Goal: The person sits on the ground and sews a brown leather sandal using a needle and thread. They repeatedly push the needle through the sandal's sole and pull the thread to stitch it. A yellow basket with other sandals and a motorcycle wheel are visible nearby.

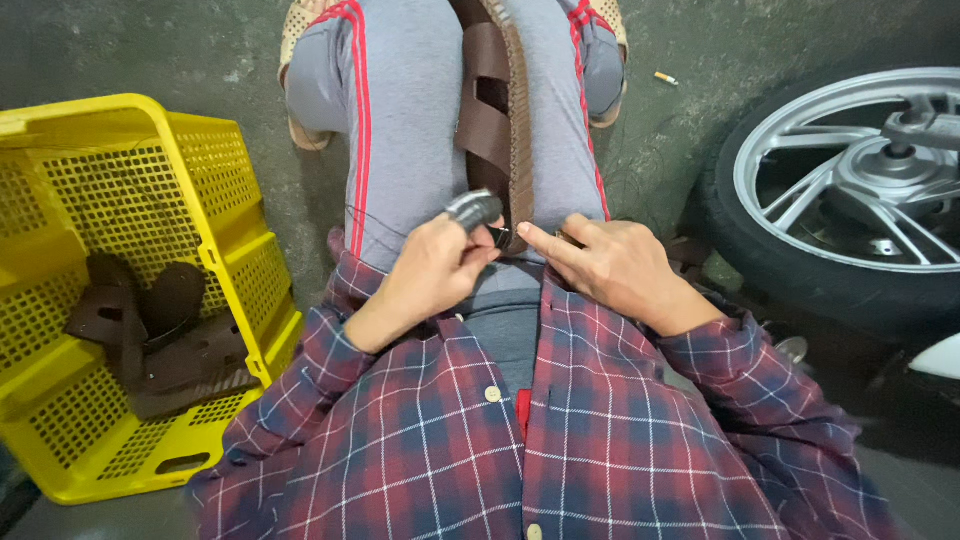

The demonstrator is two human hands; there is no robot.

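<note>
hands: left (435, 270) pinches small tool (497, 236), thumb capped; right (610, 265) presses sandal (497, 110) on lap | risk: tool may slip, jabbing right fingertip

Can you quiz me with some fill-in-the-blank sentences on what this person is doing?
1. The crate at the left is coloured ____.
2. The brown sandal lies between the person's ____.
3. The left hand wears a dark cover on its ____.
4. At the right stands a silver ____ with a black tyre.

Missing words: yellow; knees; thumb; wheel
</note>
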